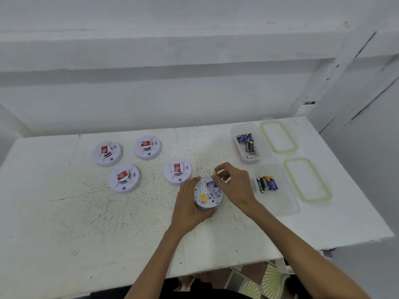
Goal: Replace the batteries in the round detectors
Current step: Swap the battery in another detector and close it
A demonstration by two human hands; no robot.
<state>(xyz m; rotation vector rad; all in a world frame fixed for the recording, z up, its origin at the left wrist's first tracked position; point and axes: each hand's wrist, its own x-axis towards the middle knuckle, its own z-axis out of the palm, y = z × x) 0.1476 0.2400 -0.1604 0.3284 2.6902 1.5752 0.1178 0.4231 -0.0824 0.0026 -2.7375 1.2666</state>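
The left hand [187,203] gripped a detector [208,194] at the table's [64,212] near middle, fingers curled round its left and near rim, holding it back-up and tilted, its open compartment showing. The right hand [234,182] pinched a battery [215,183] between thumb and fingertips at the detector's far right edge, yellow end up, blue body down in the compartment; how far it sat in could not be told. Four more detectors lay face-up to the left: two at the back [107,153] [147,147], one nearer [124,178], and one [177,171] just beside the left hand's fingertips. On the right stood two clear tubs, the far tub [235,130] and the near tub [278,203], each holding loose batteries [248,144] [266,183]. Right of each tub lay a green-rimmed lid [278,137] [307,180], flat on the table
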